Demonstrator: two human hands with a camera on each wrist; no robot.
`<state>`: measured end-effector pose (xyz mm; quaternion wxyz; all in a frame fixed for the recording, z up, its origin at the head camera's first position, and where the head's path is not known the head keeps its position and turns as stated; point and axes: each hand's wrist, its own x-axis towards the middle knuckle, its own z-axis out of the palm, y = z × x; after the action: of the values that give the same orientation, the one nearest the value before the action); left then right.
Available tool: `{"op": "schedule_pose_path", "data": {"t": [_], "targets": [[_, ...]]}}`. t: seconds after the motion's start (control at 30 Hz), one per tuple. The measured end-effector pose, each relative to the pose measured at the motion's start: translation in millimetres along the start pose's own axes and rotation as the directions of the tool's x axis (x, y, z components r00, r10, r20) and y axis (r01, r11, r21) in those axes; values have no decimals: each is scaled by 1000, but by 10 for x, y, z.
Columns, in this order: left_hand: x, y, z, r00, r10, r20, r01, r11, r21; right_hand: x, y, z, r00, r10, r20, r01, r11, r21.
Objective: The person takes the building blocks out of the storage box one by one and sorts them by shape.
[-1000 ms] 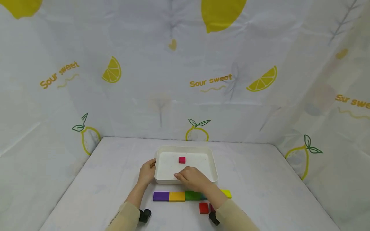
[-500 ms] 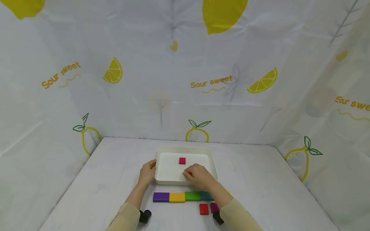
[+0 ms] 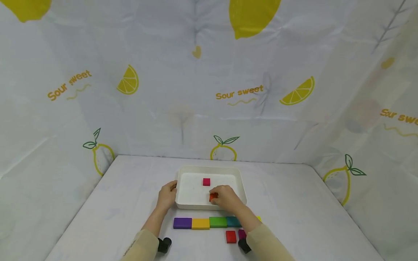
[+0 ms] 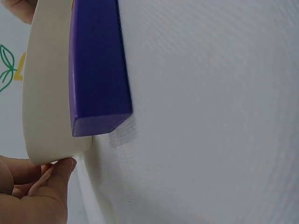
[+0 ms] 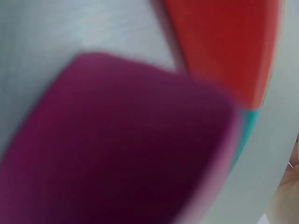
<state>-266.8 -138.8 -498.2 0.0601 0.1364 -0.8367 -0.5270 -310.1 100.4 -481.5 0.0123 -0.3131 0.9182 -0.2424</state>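
Note:
A white tray (image 3: pixel 212 207) stands on the table with a pinkish-red square block (image 3: pixel 206 182) lying inside it. My left hand (image 3: pixel 166 197) holds the tray at its left side; in the left wrist view the thumb (image 4: pixel 60 172) touches the tray's corner. Over the tray's front part, my right hand (image 3: pixel 225 198) pinches an orange-red block (image 3: pixel 213 197) between thumb and fingers, which partly cover it. In the right wrist view only a bit of that hand (image 5: pixel 285 196) shows at the right edge.
In front of the tray runs a row of blocks: purple (image 3: pixel 182 223), orange-yellow (image 3: pixel 200 223), green (image 3: pixel 217 222), teal (image 3: pixel 233 222) and, partly behind the right forearm, yellow (image 3: pixel 258 218). Nearer lie a red block (image 3: pixel 230 236) and a magenta one (image 3: pixel 242 234). Patterned cloth stands behind.
My right hand has shifted right within the tray, and the orange-red block now shows at its fingertips. The left hand stays at the tray's side.

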Motion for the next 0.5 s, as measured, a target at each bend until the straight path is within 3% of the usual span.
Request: {"op": "schedule_pose_path", "data": {"t": [0.5], "targets": [[-5,13,2,1000,-1,2,1,1000,0,-26,-20,-43,1000,-13,8,13,1000,-21]]}}
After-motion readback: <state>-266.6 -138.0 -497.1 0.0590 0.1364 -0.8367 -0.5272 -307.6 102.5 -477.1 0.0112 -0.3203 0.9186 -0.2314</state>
